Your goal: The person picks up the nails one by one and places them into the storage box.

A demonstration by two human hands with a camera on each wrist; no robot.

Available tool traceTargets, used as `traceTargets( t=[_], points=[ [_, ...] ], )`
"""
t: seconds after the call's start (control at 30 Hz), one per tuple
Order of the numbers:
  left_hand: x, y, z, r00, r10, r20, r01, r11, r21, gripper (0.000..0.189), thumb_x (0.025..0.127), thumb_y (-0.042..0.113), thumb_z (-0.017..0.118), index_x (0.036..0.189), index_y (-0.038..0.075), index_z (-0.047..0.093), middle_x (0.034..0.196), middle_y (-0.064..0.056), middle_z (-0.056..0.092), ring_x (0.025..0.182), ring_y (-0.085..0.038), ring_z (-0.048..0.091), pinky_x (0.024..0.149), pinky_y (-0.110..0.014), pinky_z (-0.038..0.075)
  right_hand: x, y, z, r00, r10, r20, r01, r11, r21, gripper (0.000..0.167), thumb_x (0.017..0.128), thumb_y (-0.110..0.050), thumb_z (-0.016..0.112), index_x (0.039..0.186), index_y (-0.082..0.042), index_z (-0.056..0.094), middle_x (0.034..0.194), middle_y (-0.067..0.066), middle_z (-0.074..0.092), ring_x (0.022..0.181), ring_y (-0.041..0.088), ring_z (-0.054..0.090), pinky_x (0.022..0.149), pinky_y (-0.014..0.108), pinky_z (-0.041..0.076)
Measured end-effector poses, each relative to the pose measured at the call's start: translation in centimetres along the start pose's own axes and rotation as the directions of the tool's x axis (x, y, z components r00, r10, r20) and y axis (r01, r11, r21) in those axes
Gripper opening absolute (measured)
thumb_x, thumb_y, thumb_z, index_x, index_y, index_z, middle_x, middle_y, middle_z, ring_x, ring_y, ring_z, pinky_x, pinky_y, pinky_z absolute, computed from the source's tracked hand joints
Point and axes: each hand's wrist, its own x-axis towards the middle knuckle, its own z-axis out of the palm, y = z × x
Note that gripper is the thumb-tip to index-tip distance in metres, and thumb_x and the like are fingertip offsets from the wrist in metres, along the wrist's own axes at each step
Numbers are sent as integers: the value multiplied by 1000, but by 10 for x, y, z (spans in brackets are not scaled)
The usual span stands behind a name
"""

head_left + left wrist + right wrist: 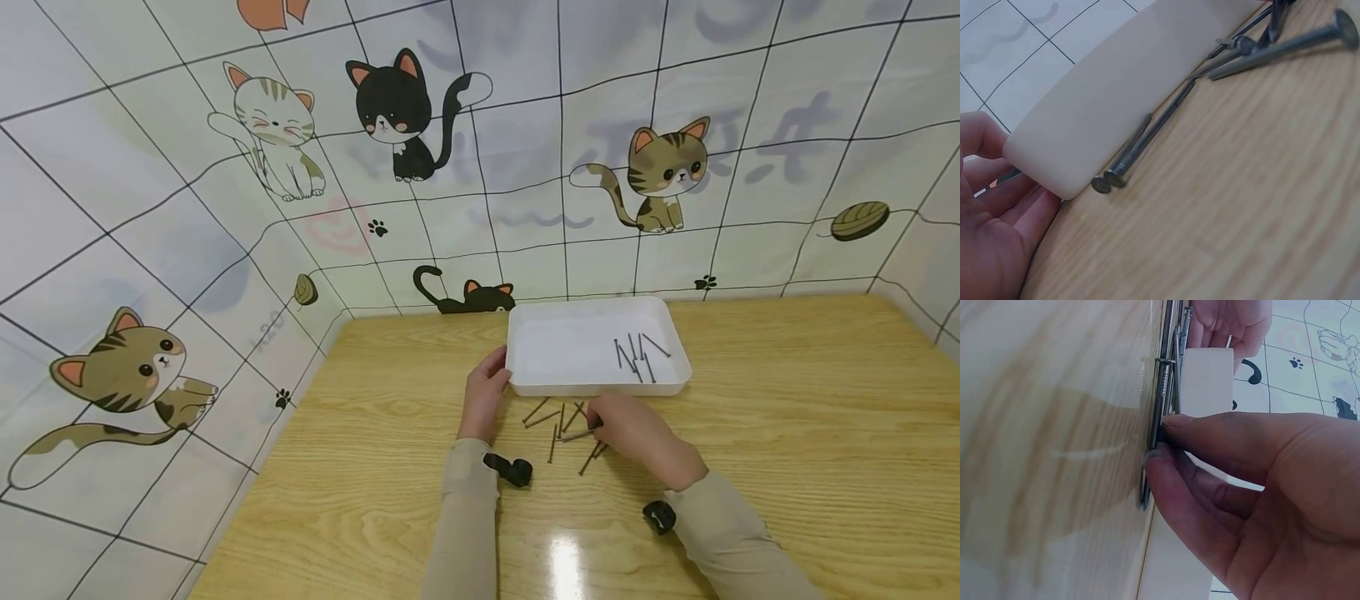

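Note:
A white tray (pixel 566 346) stands on the table with several nails (pixel 645 358) lying in its right part. My left hand (pixel 483 402) holds the tray's left end, with the thumb at the rim and the fingers against the side, as the left wrist view shows. In front of the tray more loose nails (pixel 553 442) are scattered on the wood. Low over them, my right hand (pixel 636 433) pinches a nail (pixel 581 434) near its end between thumb and fingertips; the fingers partly hide that end.
The wooden table (pixel 360 500) reaches back to a wall covering (pixel 525 167) with printed cats and grid lines. Black wrist cameras (pixel 513 471) are strapped at both sleeves. A bright light reflection lies on the wood near the front.

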Motion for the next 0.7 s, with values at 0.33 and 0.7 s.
traceTargets(
  t=[0.33,0.7],
  points=[
    [-1,1,0,1000,23,10,-23,1000,-1,45,85,4,48,129,12,49,127,-3,50,115,-14,45,93,-31,37,2,4,0,1000,2,-27,-2,1000,9,7,77,-5,62,80,-10,66,81,-2,60,72,12,52,63,32,44],
    [-1,-1,0,1000,13,9,-13,1000,1,46,84,6,49,128,14,50,126,1,51,114,-11,46,93,-31,38,3,10,-5,999,-38,-35,40,997,71,7,78,-6,64,82,-10,69,80,-2,63,70,10,53,64,32,45]
  ],
)
